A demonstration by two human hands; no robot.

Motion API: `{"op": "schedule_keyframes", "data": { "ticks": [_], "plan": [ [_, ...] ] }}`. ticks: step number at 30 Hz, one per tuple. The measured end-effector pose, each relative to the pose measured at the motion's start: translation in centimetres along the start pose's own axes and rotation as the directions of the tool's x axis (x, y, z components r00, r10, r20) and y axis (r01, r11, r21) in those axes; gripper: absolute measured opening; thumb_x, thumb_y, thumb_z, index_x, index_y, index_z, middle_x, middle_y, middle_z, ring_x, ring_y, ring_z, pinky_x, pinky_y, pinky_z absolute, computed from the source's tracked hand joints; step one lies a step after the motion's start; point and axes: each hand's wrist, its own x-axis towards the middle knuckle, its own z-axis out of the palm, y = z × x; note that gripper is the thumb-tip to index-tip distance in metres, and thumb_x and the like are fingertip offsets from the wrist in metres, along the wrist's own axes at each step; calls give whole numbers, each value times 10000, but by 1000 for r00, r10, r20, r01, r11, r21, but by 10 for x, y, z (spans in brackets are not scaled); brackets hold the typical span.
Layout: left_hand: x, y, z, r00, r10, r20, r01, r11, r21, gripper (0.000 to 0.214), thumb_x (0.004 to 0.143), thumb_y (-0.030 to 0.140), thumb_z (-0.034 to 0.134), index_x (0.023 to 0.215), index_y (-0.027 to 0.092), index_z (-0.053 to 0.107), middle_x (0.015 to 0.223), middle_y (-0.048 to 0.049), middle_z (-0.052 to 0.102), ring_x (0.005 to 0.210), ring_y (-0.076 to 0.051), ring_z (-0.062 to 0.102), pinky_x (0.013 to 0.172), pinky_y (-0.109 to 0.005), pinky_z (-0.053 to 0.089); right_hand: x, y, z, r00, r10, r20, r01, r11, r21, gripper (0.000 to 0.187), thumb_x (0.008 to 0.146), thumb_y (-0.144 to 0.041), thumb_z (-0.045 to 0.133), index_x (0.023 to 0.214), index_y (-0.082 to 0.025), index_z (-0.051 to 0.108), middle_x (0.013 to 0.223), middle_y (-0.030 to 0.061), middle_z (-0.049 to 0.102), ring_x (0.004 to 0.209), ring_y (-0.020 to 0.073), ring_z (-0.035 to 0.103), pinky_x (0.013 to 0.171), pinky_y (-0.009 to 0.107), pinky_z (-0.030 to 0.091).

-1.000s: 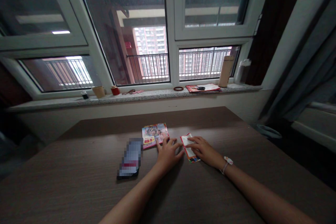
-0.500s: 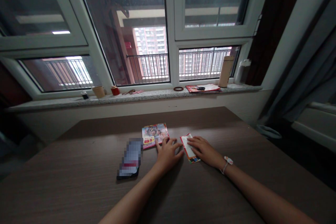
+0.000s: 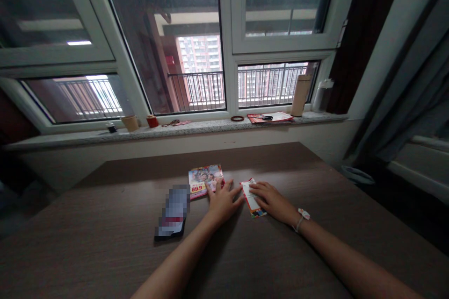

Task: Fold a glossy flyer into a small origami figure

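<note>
My left hand [image 3: 224, 202] lies on the table with its fingers spread. Its fingertips reach the lower right edge of a colourful printed leaflet [image 3: 201, 177] marked 89.9; whether they press on it I cannot tell. Under the outstretched fingers of my right hand [image 3: 271, 201] is a narrow folded paper [image 3: 251, 198], mostly white with a red edge and a coloured strip at its near end. The thumb of my left hand is close to that paper's left edge. A phone [image 3: 173, 210], its screen blurred out, lies left of my left hand.
The brown table [image 3: 105, 224] ends at a stone windowsill [image 3: 206, 126]. Along the sill stand a paper cup [image 3: 130, 123], a red container [image 3: 152, 121], a bracelet [image 3: 237, 118], scissors [image 3: 267, 117] on printed papers, a tan bottle [image 3: 300, 96] and a white bottle [image 3: 322, 96].
The fingers of my left hand have spread and straightened a little. My right hand and the folded paper stay in place; the whole view has shifted slightly.
</note>
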Motion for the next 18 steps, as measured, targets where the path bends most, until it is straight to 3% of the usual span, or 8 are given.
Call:
{"op": "schedule_keyframes", "data": {
  "ticks": [11,18],
  "plan": [
    [-8,1,-4,996,-7,-92,2,999,-54,243,889,488,516,1085,421,644,1333,30,538,1316,-315,310,1019,-742,-62,-3,-2,-5,998,-47,32,46,998,35,360,885,-248,512,1236,-256,594,1332,57,563,1266,230,431,1083,464,329],
    [-8,-1,0,991,-83,-102,83,997,-8,345,870,502,530,1187,389,607,1364,-32,509,1321,-330,305,1038,-725,-23,-4,-6,-7,998,-59,28,58,998,36,348,893,-247,500,1226,-262,600,1340,60,550,1266,226,437,1091,457,322]
  ]
}}
